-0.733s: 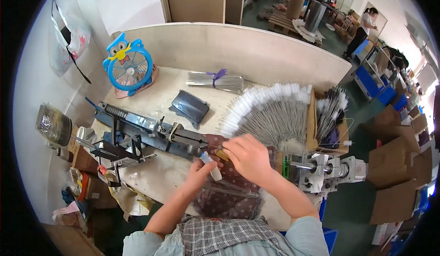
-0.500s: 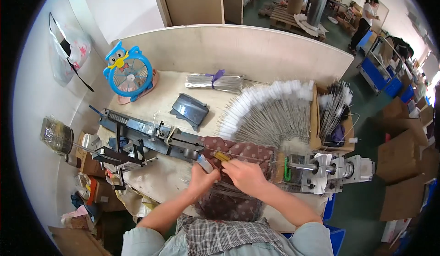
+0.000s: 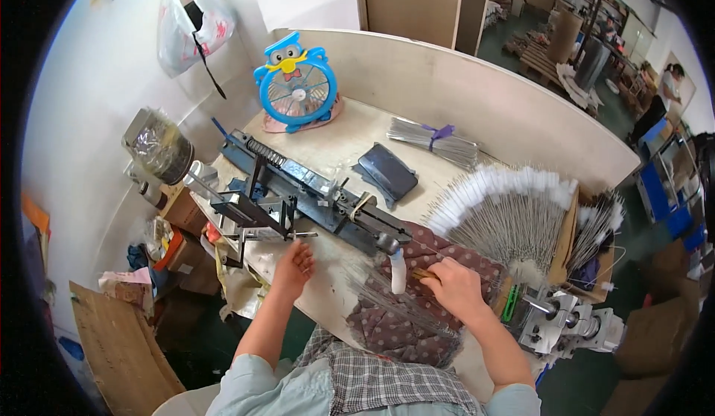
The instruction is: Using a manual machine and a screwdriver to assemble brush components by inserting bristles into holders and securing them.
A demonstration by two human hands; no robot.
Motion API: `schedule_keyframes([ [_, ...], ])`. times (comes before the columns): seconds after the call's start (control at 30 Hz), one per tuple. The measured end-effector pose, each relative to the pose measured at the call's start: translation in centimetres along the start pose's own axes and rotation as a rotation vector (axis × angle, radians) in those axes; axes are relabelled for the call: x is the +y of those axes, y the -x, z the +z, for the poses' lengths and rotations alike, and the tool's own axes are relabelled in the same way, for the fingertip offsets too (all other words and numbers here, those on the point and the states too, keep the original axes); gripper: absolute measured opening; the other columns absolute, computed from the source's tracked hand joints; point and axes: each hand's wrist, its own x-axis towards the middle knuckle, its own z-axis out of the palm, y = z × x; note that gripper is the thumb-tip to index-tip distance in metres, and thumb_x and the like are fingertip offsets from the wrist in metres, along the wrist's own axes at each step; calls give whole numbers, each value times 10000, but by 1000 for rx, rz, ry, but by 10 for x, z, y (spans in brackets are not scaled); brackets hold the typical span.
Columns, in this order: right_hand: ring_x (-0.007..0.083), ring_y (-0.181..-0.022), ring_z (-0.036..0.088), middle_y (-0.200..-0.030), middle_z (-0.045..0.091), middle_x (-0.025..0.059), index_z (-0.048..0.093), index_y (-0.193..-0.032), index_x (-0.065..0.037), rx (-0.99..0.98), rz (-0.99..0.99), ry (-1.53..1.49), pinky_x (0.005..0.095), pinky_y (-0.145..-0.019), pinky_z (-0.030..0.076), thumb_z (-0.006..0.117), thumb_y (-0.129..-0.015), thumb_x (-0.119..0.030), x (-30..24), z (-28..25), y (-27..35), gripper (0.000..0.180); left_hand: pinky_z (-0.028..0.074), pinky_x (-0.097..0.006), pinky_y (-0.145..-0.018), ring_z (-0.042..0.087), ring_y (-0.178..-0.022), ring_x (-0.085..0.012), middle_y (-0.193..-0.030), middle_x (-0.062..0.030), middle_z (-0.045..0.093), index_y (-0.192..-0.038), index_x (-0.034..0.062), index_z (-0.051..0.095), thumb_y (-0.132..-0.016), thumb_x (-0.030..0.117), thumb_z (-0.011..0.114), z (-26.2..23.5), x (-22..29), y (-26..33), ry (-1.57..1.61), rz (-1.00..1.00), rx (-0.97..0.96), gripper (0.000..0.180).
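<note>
My left hand (image 3: 295,268) is off to the left, its fingers loosely curled and apart, with nothing visible in them. It is just below the short metal rod (image 3: 304,235) of a black metal frame (image 3: 257,215). My right hand (image 3: 456,288) is closed on a small yellow tool (image 3: 425,274), mostly hidden by the fingers. A white handle (image 3: 398,273) hangs below a round metal knob (image 3: 387,243) at the end of the long bench fixture (image 3: 320,206). Under my right hand lies a brown dotted cloth (image 3: 417,330) with thin wires (image 3: 395,300) across it.
A fan of white-tipped wire brushes (image 3: 503,215) spreads at the right, beside a cardboard box (image 3: 567,245) of more. Far right stands a metal spindle unit (image 3: 577,326). A blue fan (image 3: 298,92), a dark pouch (image 3: 389,174) and a tied wire bundle (image 3: 436,139) are at the back.
My left hand has let go of the white handle and moved left to the black frame. My right hand still grips the yellow tool. The view has swung left.
</note>
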Motion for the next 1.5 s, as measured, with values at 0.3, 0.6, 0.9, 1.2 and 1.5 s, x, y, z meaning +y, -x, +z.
schedule_keyframes([
  [0.3,264,-710,606,-782,570,69,641,-835,-80,-60,-67,11,348,-613,495,694,-746,-211,-15,-25,2,167,442,-258,-643,546,-697,-110,-718,12,575,-850,99,618,-848,278,630,-6,10,-13,119,40,16,179],
  [0.6,275,-742,596,-801,620,95,653,-898,-42,287,27,-27,347,-652,474,665,-751,-88,4,-70,0,154,444,-264,-553,544,-605,-142,-746,-64,608,-877,0,628,-867,157,612,142,-49,84,-153,-9,-471,158],
  [0.9,266,-738,581,-787,609,103,653,-934,-42,114,230,-377,339,-657,456,635,-808,-149,21,-76,21,167,422,-225,-581,523,-650,-72,-829,-23,621,-960,25,625,-929,196,560,202,-93,86,-236,108,-676,185],
  [1.2,252,-712,575,-782,614,88,659,-926,-43,123,124,-421,339,-642,458,670,-777,-123,29,-78,30,170,415,-217,-590,533,-654,-78,-798,-17,615,-972,21,622,-911,166,579,212,-91,93,-240,101,-608,162],
  [1.5,250,-723,574,-755,620,58,667,-848,-73,285,-83,28,358,-650,460,683,-743,-157,-1,-65,-27,136,399,-204,-537,522,-585,-77,-725,-13,599,-958,54,593,-921,201,567,192,-60,89,-52,-15,-401,155],
])
